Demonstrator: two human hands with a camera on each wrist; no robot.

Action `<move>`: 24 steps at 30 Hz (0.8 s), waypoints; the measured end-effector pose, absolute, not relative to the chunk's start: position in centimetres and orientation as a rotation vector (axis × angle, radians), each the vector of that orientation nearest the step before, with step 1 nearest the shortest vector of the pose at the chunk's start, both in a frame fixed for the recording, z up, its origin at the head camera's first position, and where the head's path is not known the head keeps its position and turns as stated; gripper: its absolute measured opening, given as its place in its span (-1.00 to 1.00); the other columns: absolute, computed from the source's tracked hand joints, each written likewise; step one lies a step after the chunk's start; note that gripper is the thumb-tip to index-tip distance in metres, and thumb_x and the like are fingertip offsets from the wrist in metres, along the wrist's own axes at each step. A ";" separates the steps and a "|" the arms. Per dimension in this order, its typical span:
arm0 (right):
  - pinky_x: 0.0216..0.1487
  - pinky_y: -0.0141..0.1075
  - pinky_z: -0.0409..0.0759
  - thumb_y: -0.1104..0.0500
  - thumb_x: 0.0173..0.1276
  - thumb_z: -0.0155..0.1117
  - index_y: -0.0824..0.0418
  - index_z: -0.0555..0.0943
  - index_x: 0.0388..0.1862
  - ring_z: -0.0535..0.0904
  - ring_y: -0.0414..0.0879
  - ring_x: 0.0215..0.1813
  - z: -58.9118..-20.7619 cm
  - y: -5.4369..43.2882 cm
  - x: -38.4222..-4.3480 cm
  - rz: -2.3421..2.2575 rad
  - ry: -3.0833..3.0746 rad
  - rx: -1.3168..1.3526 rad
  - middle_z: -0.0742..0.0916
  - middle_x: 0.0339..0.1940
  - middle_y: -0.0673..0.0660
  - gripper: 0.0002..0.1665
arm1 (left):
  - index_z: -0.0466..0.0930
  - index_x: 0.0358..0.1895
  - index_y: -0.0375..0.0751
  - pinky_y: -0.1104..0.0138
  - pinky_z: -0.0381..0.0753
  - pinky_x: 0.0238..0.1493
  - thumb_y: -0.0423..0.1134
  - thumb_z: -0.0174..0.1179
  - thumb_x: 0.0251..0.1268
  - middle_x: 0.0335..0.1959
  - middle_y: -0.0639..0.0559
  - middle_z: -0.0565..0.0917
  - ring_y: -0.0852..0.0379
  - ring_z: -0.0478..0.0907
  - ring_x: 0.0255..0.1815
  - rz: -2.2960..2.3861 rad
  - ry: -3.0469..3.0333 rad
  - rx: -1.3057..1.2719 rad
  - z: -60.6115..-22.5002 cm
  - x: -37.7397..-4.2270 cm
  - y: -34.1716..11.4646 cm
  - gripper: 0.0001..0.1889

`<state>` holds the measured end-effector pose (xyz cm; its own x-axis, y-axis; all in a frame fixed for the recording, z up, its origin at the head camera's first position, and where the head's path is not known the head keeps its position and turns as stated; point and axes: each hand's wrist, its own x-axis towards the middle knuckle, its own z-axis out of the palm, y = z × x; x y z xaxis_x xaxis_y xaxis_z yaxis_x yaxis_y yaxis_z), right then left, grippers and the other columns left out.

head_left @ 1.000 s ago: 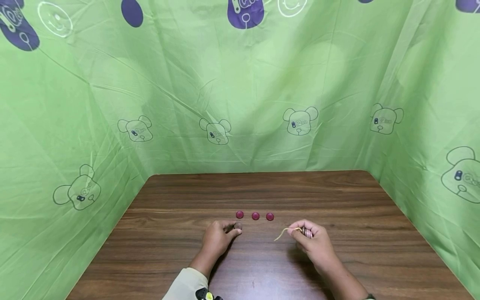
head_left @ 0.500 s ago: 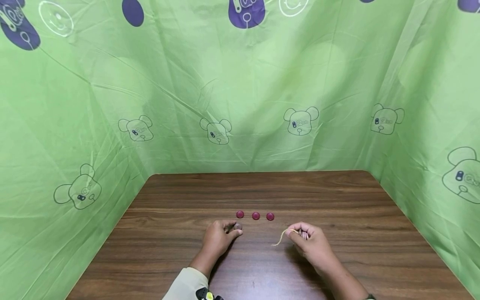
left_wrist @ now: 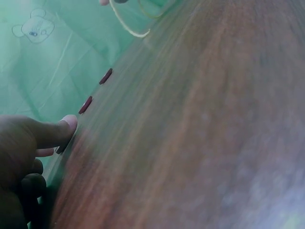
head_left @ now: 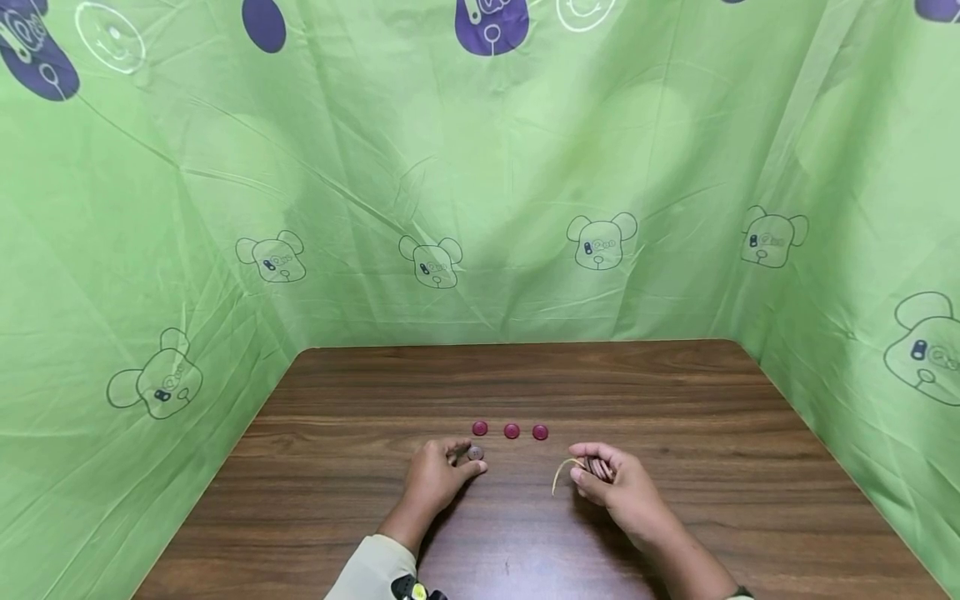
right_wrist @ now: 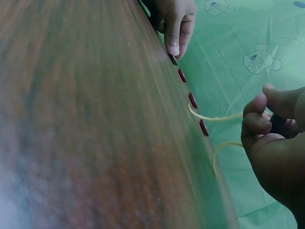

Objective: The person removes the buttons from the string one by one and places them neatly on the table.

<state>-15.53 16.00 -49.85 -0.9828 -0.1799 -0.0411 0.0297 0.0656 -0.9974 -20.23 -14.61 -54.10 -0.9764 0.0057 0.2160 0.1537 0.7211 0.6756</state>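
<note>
My left hand (head_left: 435, 477) rests on the table with thumb and index finger spread at either edge of a grey-brown button (head_left: 476, 453), which lies flat between their tips. The thumb and part of that button (left_wrist: 60, 149) show in the left wrist view. To the right, my right hand (head_left: 618, 483) is raised over the table and holds a stack of brown and pinkish buttons (head_left: 598, 468) in its curled fingers. A yellow cord (head_left: 558, 475) hangs from these fingers; two lengths of cord (right_wrist: 217, 117) stick out in the right wrist view.
Behind the left hand, three dark red buttons (head_left: 512, 431) lie in a row on the wood-grain table (head_left: 517, 379). Green printed cloth (head_left: 517, 308) stands round the table's back and sides.
The grey-brown button has gone from tilted in the left fingers to flat on the table, and thumb and finger have spread slightly. The right fingers have shifted, showing more buttons; the cord's end has swung down.
</note>
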 end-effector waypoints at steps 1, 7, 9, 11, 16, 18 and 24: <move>-0.29 -0.42 0.67 0.39 0.52 0.36 0.60 0.47 0.41 0.65 -0.23 -0.31 -49.9 16.0 -15.5 -2.044 2.165 -0.181 0.71 -0.22 0.05 -0.43 | 0.88 0.06 -0.15 0.04 0.76 -0.03 0.00 0.70 0.09 -0.14 -0.03 0.90 0.10 0.73 -0.16 -1.096 -2.728 -0.124 -54.1 -20.2 -14.6 -0.52; -0.51 -0.50 0.49 0.35 0.57 0.32 0.63 0.43 0.25 0.67 -0.20 -0.46 -50.2 16.1 -15.5 -2.090 2.082 -0.322 0.80 -0.32 0.15 -0.55 | 0.86 0.10 -0.18 0.16 0.66 -0.20 -0.01 0.70 0.09 -0.31 0.00 0.81 0.15 0.55 -0.32 -1.134 -2.733 -0.113 -54.1 -20.3 -14.7 -0.48; -0.54 -0.50 0.49 0.32 0.61 0.29 0.55 0.45 0.20 0.70 -0.20 -0.47 -50.4 16.1 -15.5 -2.103 2.062 -0.374 0.85 -0.27 0.16 -0.62 | 0.86 0.10 -0.19 0.17 0.65 -0.21 -0.01 0.70 0.10 -0.28 -0.02 0.82 0.16 0.53 -0.33 -1.143 -2.732 -0.117 -54.1 -20.3 -14.7 -0.47; -0.56 -0.50 0.50 0.29 0.65 0.25 0.49 0.45 0.17 0.73 -0.20 -0.47 -50.5 16.1 -15.5 -2.113 2.035 -0.432 0.87 -0.21 0.16 -0.69 | 0.85 0.10 -0.20 0.16 0.69 -0.19 -0.01 0.70 0.11 -0.20 -0.05 0.86 0.16 0.57 -0.30 -1.142 -2.731 -0.119 -54.1 -20.3 -14.7 -0.47; -0.61 -0.48 0.45 0.23 0.73 0.17 0.46 0.47 0.14 0.63 -0.26 -0.58 -50.6 16.1 -15.5 -2.108 2.039 -0.475 0.82 -0.34 0.09 -0.72 | 0.85 0.10 -0.22 0.06 0.77 -0.08 -0.02 0.69 0.12 -0.05 -0.14 0.89 0.09 0.72 -0.16 -1.162 -2.720 -0.118 -54.1 -20.2 -14.7 -0.48; -0.64 -0.46 0.43 0.23 0.72 0.18 0.49 0.51 0.14 0.53 -0.30 -0.63 -50.5 16.1 -15.4 -2.105 2.071 -0.463 0.74 -0.43 0.01 -0.70 | 0.85 0.10 -0.23 0.04 0.79 -0.05 -0.03 0.69 0.13 -0.02 -0.16 0.89 0.06 0.76 -0.11 -1.167 -2.718 -0.115 -54.2 -20.2 -14.7 -0.48; -0.59 -0.46 0.44 0.31 0.63 0.28 0.50 0.65 0.15 0.42 -0.35 -0.62 -50.4 16.1 -15.3 -2.100 2.134 -0.449 0.61 -0.55 -0.13 -0.72 | 0.85 0.10 -0.22 0.03 0.79 -0.03 0.00 0.68 0.15 -0.01 -0.16 0.89 0.06 0.76 -0.09 -1.153 -2.725 -0.107 -54.1 -20.2 -14.7 -0.48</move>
